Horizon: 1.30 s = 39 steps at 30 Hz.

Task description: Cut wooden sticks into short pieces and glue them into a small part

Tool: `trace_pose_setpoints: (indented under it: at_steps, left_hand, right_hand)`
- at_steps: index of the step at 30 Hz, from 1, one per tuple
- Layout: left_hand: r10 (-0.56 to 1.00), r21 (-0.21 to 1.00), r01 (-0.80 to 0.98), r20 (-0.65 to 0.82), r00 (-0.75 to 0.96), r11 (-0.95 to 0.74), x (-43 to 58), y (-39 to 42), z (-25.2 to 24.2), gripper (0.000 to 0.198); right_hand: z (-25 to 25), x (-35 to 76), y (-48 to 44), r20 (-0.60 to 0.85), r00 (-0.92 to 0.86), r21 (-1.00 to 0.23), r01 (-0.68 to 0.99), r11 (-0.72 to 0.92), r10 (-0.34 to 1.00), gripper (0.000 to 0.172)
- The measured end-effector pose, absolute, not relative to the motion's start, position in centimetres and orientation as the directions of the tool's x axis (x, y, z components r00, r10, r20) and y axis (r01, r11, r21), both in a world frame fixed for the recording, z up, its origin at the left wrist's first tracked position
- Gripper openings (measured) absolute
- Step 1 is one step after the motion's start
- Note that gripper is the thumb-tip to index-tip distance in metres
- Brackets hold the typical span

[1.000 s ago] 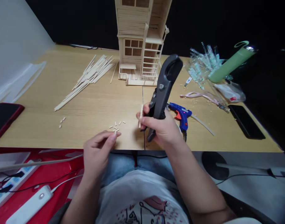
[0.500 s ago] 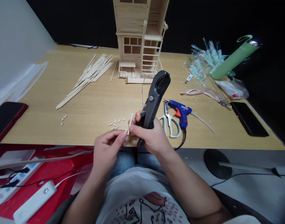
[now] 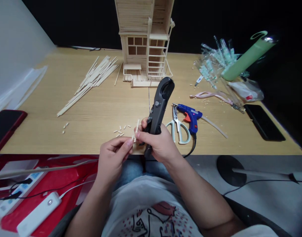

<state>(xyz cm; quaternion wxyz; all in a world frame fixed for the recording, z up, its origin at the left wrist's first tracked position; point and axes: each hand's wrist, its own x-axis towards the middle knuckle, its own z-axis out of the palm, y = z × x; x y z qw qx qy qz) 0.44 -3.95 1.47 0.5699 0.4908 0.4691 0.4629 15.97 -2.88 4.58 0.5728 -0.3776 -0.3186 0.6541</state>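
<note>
Wooden stick (image 3: 137, 126), black cutter (image 3: 158, 113), both in right hand (image 3: 163, 142), glue-gun label (image 3: 195, 112) (unreadable)

Can't see top of model house (image 3: 136, 29), cropped above. Lose part of red-cased phone (image 3: 7, 129) past left edge. Can't trace portion of black cutter (image 3: 158, 108) behind right hand (image 3: 162, 141). Can't tell contact from gap between tiny piece (image 3: 133, 138) in left hand (image 3: 113, 152) and short stick (image 3: 137, 125).

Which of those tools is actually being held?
The black tool, in the right hand; the pale-handled scissors and blue glue gun lie on the table.
</note>
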Motion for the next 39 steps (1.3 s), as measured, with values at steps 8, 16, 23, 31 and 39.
trace_pose_setpoints:
  at_steps: [8, 16, 23, 31, 39]
  left_hand:
    - [0.995, 0.997, 0.071, 0.003, 0.097, -0.010, 0.2, -3.9, 1.5, 0.025]
    - [0.976, 0.953, 0.231, 0.167, 0.140, -0.196, 0.4, -3.5, 2.9, 0.014]
    - [0.950, 0.927, 0.238, 0.247, 0.191, -0.289, 0.1, -3.6, 2.6, 0.006]
    - [0.920, 0.878, 0.283, 0.350, 0.174, -0.387, 0.0, -3.6, 2.4, 0.004]
    - [0.930, 0.871, 0.326, 0.337, 0.147, -0.367, 0.1, -3.6, 2.5, 0.006]
  right_hand:
    - [4.3, 15.8, -3.2, -0.103, 0.002, -0.870, -0.485, -0.089, 0.995, 0.037]
    - [3.7, 16.7, -3.3, -0.101, -0.082, -0.876, -0.465, -0.127, 0.992, 0.037]
    - [4.1, 16.5, -3.1, -0.283, -0.116, -0.726, -0.623, -0.291, 0.952, 0.050]
    - [4.4, 16.3, -3.2, -0.303, -0.133, -0.685, -0.658, -0.313, 0.944, 0.054]
    - [3.8, 15.6, -3.2, -0.195, -0.026, -0.758, -0.631, -0.167, 0.981, 0.048]
